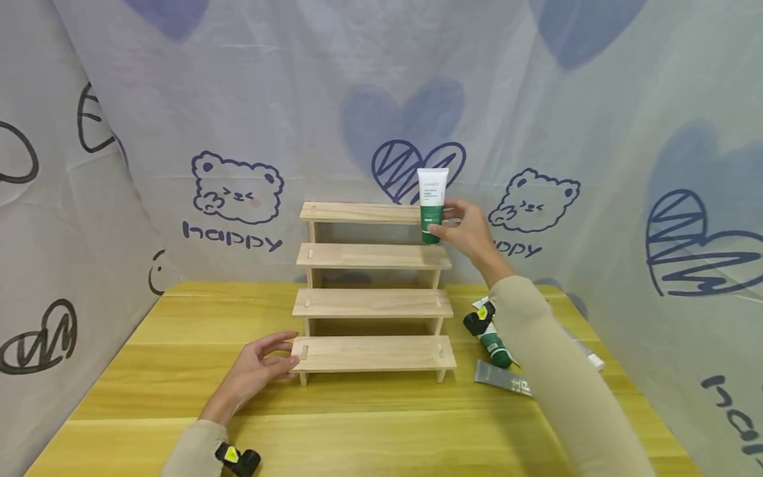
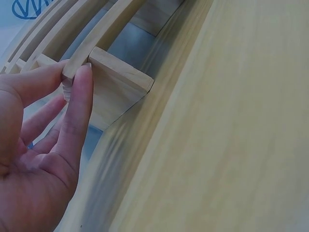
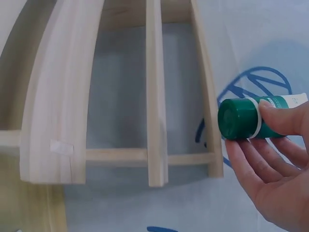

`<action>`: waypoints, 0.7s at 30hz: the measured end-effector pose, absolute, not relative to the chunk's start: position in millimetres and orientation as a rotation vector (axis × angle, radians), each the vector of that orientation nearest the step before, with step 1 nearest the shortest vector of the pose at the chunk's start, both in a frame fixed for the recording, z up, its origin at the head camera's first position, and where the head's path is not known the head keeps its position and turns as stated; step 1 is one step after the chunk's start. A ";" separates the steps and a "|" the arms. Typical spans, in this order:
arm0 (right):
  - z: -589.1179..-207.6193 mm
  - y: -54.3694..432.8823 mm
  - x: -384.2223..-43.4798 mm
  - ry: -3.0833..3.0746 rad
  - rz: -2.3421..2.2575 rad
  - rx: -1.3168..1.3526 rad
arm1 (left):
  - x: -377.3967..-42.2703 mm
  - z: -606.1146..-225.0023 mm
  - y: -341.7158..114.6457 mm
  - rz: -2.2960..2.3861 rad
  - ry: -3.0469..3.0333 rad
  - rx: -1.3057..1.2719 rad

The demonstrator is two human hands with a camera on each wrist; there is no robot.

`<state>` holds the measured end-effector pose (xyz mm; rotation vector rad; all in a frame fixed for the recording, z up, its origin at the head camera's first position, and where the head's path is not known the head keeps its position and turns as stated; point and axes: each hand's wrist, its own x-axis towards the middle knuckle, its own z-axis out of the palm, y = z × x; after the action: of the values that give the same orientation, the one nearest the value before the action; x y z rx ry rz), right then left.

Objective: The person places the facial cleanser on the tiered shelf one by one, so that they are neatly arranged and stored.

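A stepped wooden display shelf [image 1: 372, 303] with several tiers stands on the table. My left hand [image 1: 257, 371] pinches the left end of its lowest board [image 2: 104, 36] between thumb and a finger. In my right hand [image 1: 469, 232] is a squeeze tube [image 1: 432, 205], white above and green below, held upright with its cap downward. Thumb and fingers grip it near the green cap [image 3: 237, 118]. The tube is near the right end of the top tier [image 1: 363, 212]; whether it touches the board I cannot tell.
Right of the shelf, a green tube [image 1: 495, 348] and a grey tube [image 1: 502, 379] lie on the yellow wooden table [image 1: 334, 437]. Another tube [image 1: 595, 361] lies partly hidden behind my right sleeve. A printed curtain [image 1: 322, 119] hangs behind and at both sides.
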<state>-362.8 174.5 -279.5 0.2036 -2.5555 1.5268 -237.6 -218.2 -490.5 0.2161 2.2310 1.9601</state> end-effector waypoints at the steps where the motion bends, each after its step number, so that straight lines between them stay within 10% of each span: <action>1: -279.6 171.0 -363.3 -2.550 1.532 0.207 | -237.4 -490.3 -218.7 1.961 2.230 0.217; 21: -273.7 113.1 -382.6 -2.399 1.555 0.417 | -237.4 -490.6 -220.0 1.977 2.202 0.241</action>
<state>-382.6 113.1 -273.7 0.4166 -2.3986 1.5547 -237.4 -220.0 -490.6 0.2412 2.2020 1.9771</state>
